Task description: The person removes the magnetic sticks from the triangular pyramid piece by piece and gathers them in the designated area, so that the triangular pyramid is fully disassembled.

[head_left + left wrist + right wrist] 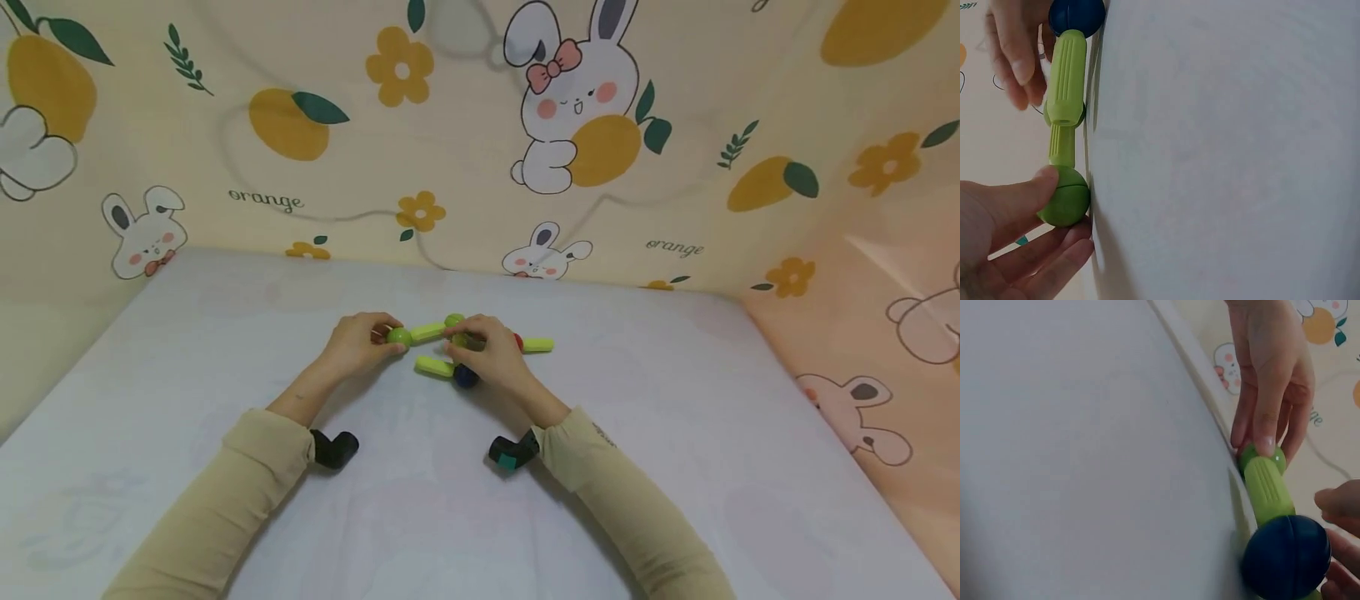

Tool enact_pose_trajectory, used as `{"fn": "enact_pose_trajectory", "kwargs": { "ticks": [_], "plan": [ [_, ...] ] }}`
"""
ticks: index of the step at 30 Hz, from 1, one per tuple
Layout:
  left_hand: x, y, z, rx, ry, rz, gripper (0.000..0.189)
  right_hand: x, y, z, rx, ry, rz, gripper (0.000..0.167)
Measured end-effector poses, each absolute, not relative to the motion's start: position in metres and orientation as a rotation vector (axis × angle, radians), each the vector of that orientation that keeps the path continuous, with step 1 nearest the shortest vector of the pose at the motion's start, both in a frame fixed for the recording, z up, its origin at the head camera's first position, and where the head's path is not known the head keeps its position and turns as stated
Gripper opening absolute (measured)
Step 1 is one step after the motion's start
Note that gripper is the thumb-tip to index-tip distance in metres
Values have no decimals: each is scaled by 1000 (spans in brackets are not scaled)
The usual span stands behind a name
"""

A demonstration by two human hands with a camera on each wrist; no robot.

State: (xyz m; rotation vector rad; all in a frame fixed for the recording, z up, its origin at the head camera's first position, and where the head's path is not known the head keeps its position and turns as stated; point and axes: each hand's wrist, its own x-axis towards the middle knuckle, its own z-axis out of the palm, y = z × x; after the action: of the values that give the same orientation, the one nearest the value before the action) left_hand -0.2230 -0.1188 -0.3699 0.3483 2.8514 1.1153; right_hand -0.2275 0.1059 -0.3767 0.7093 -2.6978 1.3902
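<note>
My left hand (360, 343) pinches a green ball (1065, 197) between thumb and fingers. From that ball a light green rod (428, 333) runs to another green ball (453, 320) near my right hand. My right hand (491, 354) is over the joined toy pieces, its fingers loosely bent; in the left wrist view they look apart from the pieces. A dark blue ball (1286, 557) lies below it, joined to a second light green rod (434, 367). Past the right hand, a red ball (518, 342), mostly hidden, joins another rod (538, 345).
The pieces lie on a white-covered table (420, 517). Behind it hangs a cream cloth (465, 167) printed with rabbits and oranges, and a pinkish cloth (862, 317) stands at the right. Black wrist devices (335, 450) are under both sleeves.
</note>
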Motion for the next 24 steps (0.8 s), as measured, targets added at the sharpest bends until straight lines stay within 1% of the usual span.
{"fn": "enact_pose_trajectory", "kwargs": {
  "ticks": [5, 16, 24],
  "plan": [
    [-224, -119, -371, 352, 2841, 1119, 34, -234, 103, -373, 644, -2701, 1397, 26],
    [-224, -123, -371, 352, 2829, 1133, 34, -259, 93, -376, 771, -2870, 1247, 26],
    [-224, -123, -370, 345, 2819, 1155, 34, -267, 89, -374, 854, -2956, 1113, 28]
  ]
}}
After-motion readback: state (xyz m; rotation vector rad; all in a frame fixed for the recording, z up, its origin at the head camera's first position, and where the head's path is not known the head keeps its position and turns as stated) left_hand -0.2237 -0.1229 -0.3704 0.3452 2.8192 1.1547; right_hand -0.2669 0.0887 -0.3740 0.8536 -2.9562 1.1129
